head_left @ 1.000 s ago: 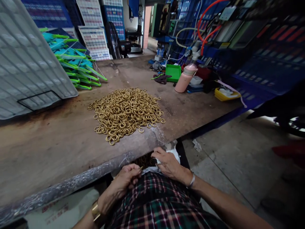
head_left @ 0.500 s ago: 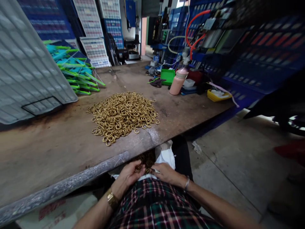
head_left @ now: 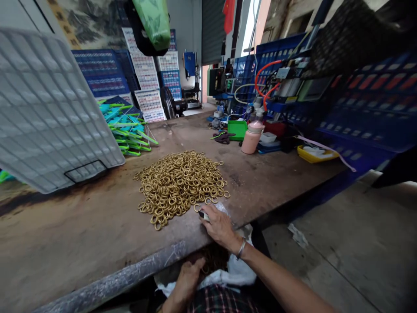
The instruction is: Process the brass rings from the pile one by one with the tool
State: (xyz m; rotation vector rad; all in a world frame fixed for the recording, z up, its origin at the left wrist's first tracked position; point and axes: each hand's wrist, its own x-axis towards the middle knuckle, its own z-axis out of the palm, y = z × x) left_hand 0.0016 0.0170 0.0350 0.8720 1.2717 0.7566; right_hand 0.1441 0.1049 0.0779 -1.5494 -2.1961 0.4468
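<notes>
A heap of brass-coloured rings [head_left: 182, 182] lies on the worktable [head_left: 107, 243]. At the heap's near right edge, over the table's front, my right hand [head_left: 220, 228] is closed on a small pale thing [head_left: 204, 216] with a black tip. That tip is beside a single ring [head_left: 196, 208] at the heap's edge. Below the table edge, my left hand [head_left: 190, 276] is at darker rings [head_left: 215, 259] in a white bag [head_left: 239, 271] on my lap. Its fingers are bent and partly blurred; what they hold, if anything, is hidden.
A grey-white crate [head_left: 61, 117] stands tilted at left, beside green and blue plastic pieces [head_left: 130, 130]. Farther right are a pink bottle [head_left: 252, 139], a green tray [head_left: 237, 130] and a yellow dish [head_left: 316, 156]. Blue crates [head_left: 361, 100] line the right side.
My right hand has risen from the bag to the table edge by the heap. My left hand stays low at the bag. The view has tilted upward.
</notes>
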